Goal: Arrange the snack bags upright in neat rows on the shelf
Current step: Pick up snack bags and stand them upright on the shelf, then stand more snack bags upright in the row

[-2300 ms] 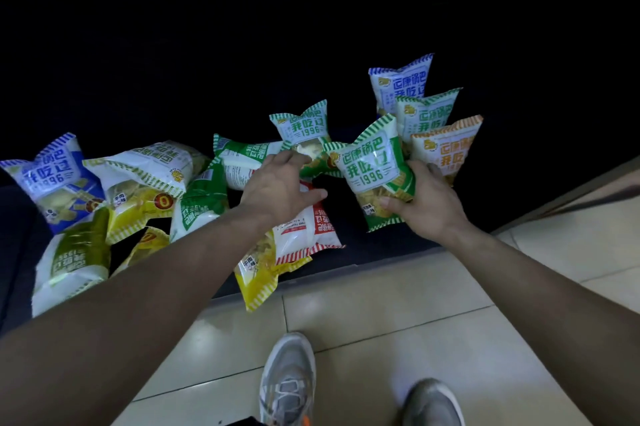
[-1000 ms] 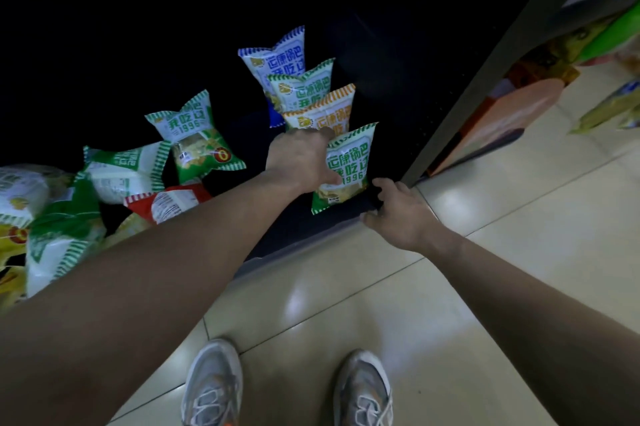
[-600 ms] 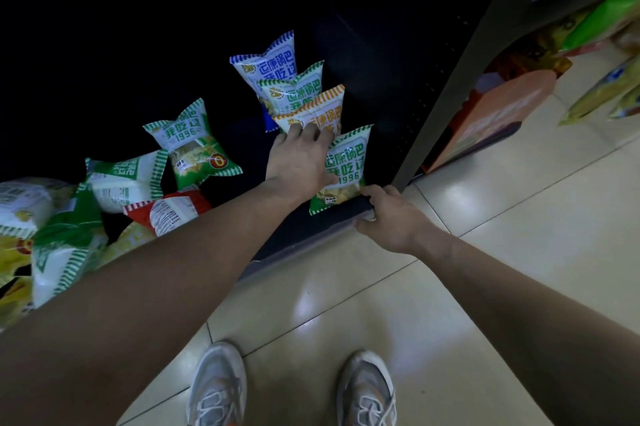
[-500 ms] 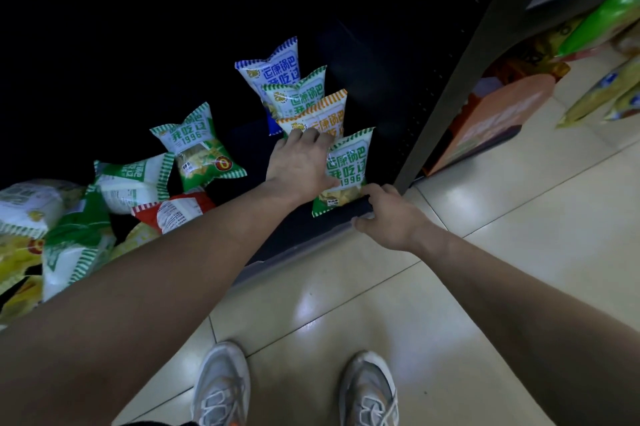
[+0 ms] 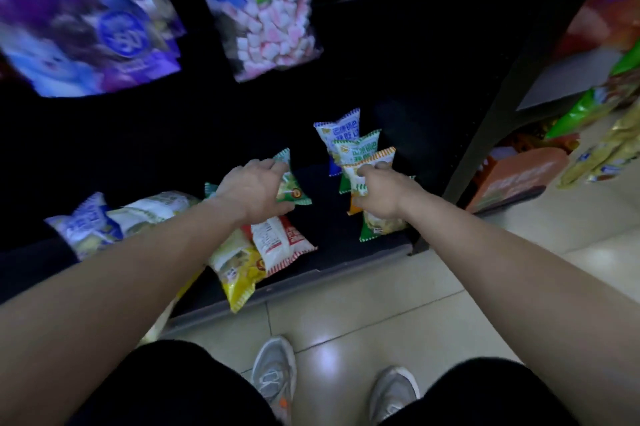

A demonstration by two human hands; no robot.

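Note:
On the dark bottom shelf (image 5: 332, 269) a row of upright snack bags runs front to back: a blue bag (image 5: 337, 132), a green bag (image 5: 362, 148), an orange bag (image 5: 375, 158) and a front green bag (image 5: 379, 228). My right hand (image 5: 381, 195) curls over the top of the front green bag, its fingertips against the orange one. To the left, my left hand (image 5: 254, 190) grips a tilted loose green bag (image 5: 292, 188). A heap of bags lies flat beyond: a red-and-white bag (image 5: 280, 240), a yellow bag (image 5: 239, 275), a white bag (image 5: 156, 210) and a blue-and-white bag (image 5: 86, 223).
Large purple bags (image 5: 86, 27) and a marshmallow bag (image 5: 266, 9) hang on the level above. A dark shelf post (image 5: 485, 134) bounds the row on the right, with an orange box (image 5: 519, 179) and more snacks past it. My shoes (image 5: 273, 373) stand on the tiled floor.
My left hand left the upright row and went left onto the loose green bag. My right hand rose from the shelf edge onto the front green bag. The view tilted up.

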